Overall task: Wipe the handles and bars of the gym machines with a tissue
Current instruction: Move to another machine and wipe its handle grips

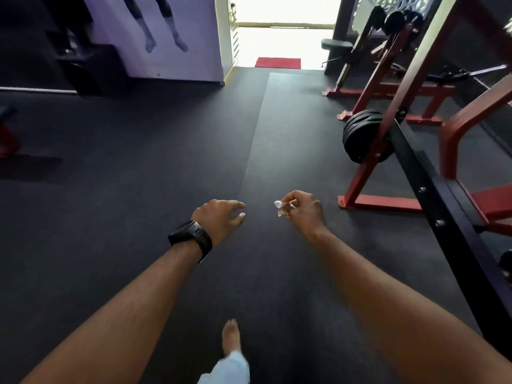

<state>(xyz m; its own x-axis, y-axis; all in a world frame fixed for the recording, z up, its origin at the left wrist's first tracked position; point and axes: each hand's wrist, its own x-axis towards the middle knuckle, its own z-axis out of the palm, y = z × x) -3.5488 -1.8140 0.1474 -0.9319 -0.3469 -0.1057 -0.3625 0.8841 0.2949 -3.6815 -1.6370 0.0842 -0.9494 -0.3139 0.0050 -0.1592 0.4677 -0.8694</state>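
- The right hand (306, 212) has its grip closed on the tissue (279, 208), pinched at the fingertips. It hangs in the air to the left of the red frame (382, 202), near it but touching none of it.
- The left hand (219, 217) is further left of the frame, its grip apart, fingers spread and holding nothing.
- The tissue is a small crumpled scrap. Dragged along the black bar (432, 195) that crosses the frame, it would likely shred or slip out of so light a pinch.
- Being so small, it may cover little of the bar, so bare fingers could rub the metal instead.
- A bare foot (231, 336) steps on the floor (138, 189) left of the frame; its low base rail and the weight plates (360, 137) could catch a toe.
- No writing can be read: the wristwatch (191, 238) shows no brand, and the wall poster (158, 29) far left of the frame shows only legs.
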